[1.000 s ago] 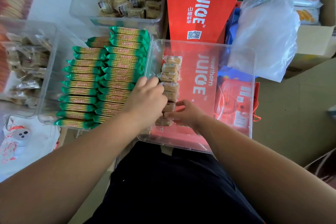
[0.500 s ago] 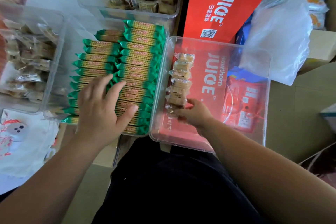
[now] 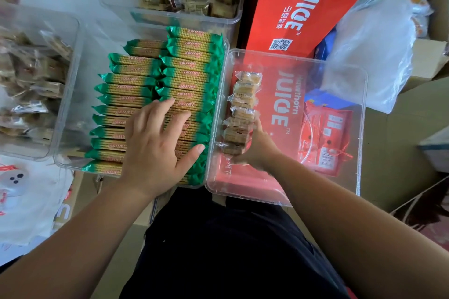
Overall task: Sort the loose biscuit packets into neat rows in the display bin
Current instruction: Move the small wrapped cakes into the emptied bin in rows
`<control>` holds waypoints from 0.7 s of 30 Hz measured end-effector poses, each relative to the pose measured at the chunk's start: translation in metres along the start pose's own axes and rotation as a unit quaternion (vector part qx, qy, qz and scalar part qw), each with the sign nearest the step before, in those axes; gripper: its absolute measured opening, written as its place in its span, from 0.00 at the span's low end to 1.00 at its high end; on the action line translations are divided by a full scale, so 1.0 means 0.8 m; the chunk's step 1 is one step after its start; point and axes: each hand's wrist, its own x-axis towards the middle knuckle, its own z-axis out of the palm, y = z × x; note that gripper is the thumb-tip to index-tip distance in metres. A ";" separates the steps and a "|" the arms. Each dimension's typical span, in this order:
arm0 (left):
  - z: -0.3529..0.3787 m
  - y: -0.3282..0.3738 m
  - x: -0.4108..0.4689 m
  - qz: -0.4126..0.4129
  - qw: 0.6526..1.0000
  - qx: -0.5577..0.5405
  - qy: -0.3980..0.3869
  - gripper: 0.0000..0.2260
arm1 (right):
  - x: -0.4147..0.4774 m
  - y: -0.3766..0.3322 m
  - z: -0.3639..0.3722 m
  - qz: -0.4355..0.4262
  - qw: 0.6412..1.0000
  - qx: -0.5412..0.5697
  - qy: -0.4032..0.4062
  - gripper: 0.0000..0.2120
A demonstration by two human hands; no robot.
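A single row of small clear-wrapped biscuit packets (image 3: 243, 104) stands on edge along the left wall of the clear display bin (image 3: 363, 128), running from its far side toward us. Our right hand (image 3: 258, 150) is curled round the nearest packets at the row's near end, thumb along their right side, grasping them. Our left hand (image 3: 158, 143) lies released, fingers spread flat on the green biscuit packets (image 3: 136, 87) that fill the neighbouring bin (image 3: 71, 104) in two tidy columns. To do this step well, we judge we should press the near packets snugly against the rest and against the bin wall, so that none tips, then ease the grip off slowly. The wrappers look slippery and the packets overlap unevenly; a quick release could let the row fan out. Beyond the bin stand a red juice carton (image 3: 303, 7) and a crumpled plastic bag (image 3: 371, 51).
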 end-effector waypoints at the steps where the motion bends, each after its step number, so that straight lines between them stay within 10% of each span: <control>1: 0.000 0.000 0.000 -0.002 1.000 -0.001 0.001 0.29 | -0.003 -0.002 -0.001 -0.014 1.000 -0.003 -0.008 0.64; 7: 0.003 0.006 0.004 -0.002 1.000 -0.009 0.008 0.28 | 0.003 0.003 0.000 0.042 0.970 0.241 -0.013 0.39; 21: 0.003 0.008 0.013 -0.006 0.999 -0.014 0.036 0.27 | 0.019 -0.002 -0.004 0.053 0.989 0.139 0.026 0.28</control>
